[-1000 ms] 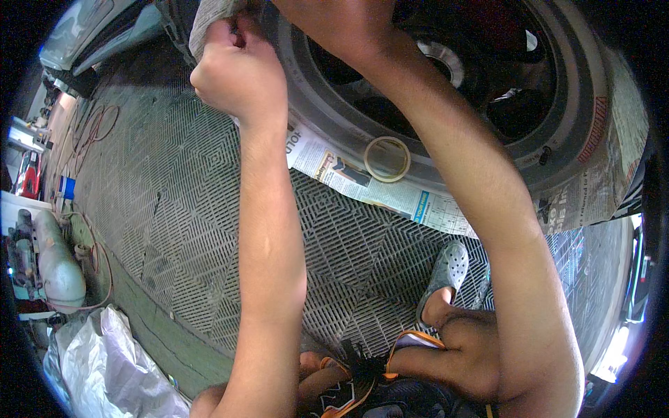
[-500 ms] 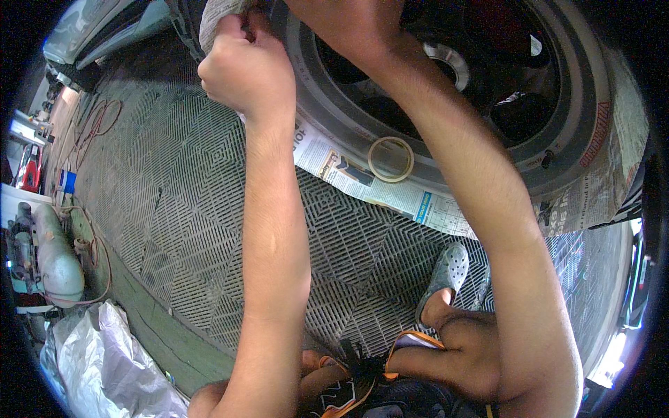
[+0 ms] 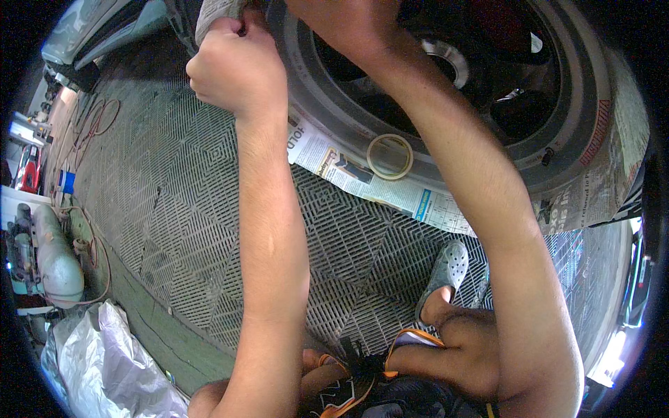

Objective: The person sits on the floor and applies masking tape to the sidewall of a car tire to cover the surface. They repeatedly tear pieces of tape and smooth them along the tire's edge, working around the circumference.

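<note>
At the upper left of the wheel, my left hand [image 3: 237, 66] is closed, its fingers folded around an edge of newspaper [image 3: 217, 15] beside the tyre. My right hand [image 3: 352, 28] reaches across the wheel at the top edge; its fingers lie beyond the picture, so what they touch is hidden. The wheel [image 3: 582, 122] has a dark spoked centre and a grey tyre sidewall. More printed newspaper sheets [image 3: 334, 166] surround the tyre's lower edge. A roll of pale tape [image 3: 390, 177] rests against the lower sidewall, overlapping the paper, with neither hand on it.
Grey grated matting [image 3: 209, 209] covers the floor. At far left stand a silvery cylindrical tank [image 3: 59, 258] and a blue-capped container [image 3: 66, 182], with a red hose [image 3: 104, 115] beyond. Crumpled silver sheeting [image 3: 104, 355] lies lower left. My shod foot [image 3: 449, 268] is below the wheel.
My left hand has shifted slightly left, still gripping the newspaper edge. My right arm and the tape roll have hardly moved.
</note>
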`<state>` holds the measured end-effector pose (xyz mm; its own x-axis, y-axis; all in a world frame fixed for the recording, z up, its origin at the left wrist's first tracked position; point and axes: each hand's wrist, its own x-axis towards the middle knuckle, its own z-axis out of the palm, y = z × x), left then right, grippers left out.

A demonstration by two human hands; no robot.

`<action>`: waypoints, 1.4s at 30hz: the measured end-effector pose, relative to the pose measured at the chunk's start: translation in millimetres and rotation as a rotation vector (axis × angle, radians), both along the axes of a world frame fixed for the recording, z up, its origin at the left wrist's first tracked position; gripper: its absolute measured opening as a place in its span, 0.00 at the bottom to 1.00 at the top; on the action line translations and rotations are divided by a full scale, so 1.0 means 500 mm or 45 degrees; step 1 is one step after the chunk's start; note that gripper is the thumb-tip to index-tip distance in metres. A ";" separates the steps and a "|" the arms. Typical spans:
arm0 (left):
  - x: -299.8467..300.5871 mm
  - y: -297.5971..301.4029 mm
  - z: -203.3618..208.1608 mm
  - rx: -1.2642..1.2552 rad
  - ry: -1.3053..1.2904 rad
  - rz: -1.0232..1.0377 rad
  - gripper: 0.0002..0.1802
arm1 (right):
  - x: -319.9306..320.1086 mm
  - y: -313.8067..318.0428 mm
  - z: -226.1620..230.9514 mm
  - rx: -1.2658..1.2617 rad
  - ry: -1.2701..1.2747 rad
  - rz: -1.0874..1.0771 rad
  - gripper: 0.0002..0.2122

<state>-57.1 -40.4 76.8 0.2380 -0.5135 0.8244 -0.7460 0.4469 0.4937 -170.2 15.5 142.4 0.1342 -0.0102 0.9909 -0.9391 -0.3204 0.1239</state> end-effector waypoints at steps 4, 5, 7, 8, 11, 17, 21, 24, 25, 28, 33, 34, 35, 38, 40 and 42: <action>-0.003 0.006 0.001 0.088 0.019 0.011 0.13 | -0.002 -0.001 -0.004 0.003 -0.003 0.006 0.09; 0.000 0.004 0.000 0.098 0.004 0.027 0.13 | -0.001 0.000 -0.005 0.003 -0.005 0.012 0.09; -0.001 0.012 0.005 0.142 -0.004 0.016 0.13 | -0.003 -0.001 -0.005 0.002 -0.007 0.013 0.09; -0.004 0.027 0.012 0.177 0.003 -0.010 0.13 | -0.005 0.000 -0.006 0.003 -0.007 0.014 0.09; -0.003 0.031 0.011 0.112 -0.029 -0.021 0.12 | -0.005 -0.001 -0.006 -0.003 -0.012 0.021 0.09; 0.000 0.057 0.008 0.033 0.036 -0.131 0.07 | -0.012 -0.006 -0.013 -0.007 -0.028 0.054 0.10; 0.007 0.059 -0.009 -0.064 0.358 -0.598 0.10 | -0.007 0.001 -0.006 -0.002 -0.063 0.116 0.11; 0.001 0.028 -0.028 -0.162 0.250 -0.659 0.13 | -0.004 -0.007 -0.007 0.000 -0.086 0.157 0.11; 0.001 0.020 -0.025 -0.178 0.207 -0.649 0.14 | -0.006 -0.010 -0.008 -0.003 -0.090 0.159 0.11; -0.001 0.013 -0.017 -0.215 0.180 -0.659 0.14 | -0.008 -0.010 -0.012 0.020 -0.124 0.175 0.11; -0.003 0.034 -0.029 0.021 0.374 -0.712 0.13 | -0.014 -0.015 -0.010 -0.009 -0.108 0.267 0.11; 0.001 0.034 -0.031 0.036 0.392 -0.712 0.13 | -0.010 -0.006 -0.009 0.042 -0.133 0.219 0.11; 0.004 0.033 -0.034 0.050 0.409 -0.711 0.13 | 0.000 0.013 -0.002 0.093 -0.158 0.173 0.11; 0.005 0.033 -0.034 0.030 0.474 -0.757 0.12 | 0.000 0.003 -0.006 0.071 -0.167 0.205 0.10; 0.004 0.046 -0.025 0.055 0.526 -0.815 0.11 | -0.007 -0.007 -0.017 0.064 -0.167 0.282 0.10; 0.014 0.077 -0.018 0.145 0.577 -0.878 0.10 | -0.011 -0.010 -0.029 0.128 -0.188 0.363 0.10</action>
<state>-50.3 -2.0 67.7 0.1356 -0.7398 0.6590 -0.0414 0.6603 0.7498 -175.6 10.6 127.7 0.0005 -0.0919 0.9958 -0.8156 -0.5763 -0.0527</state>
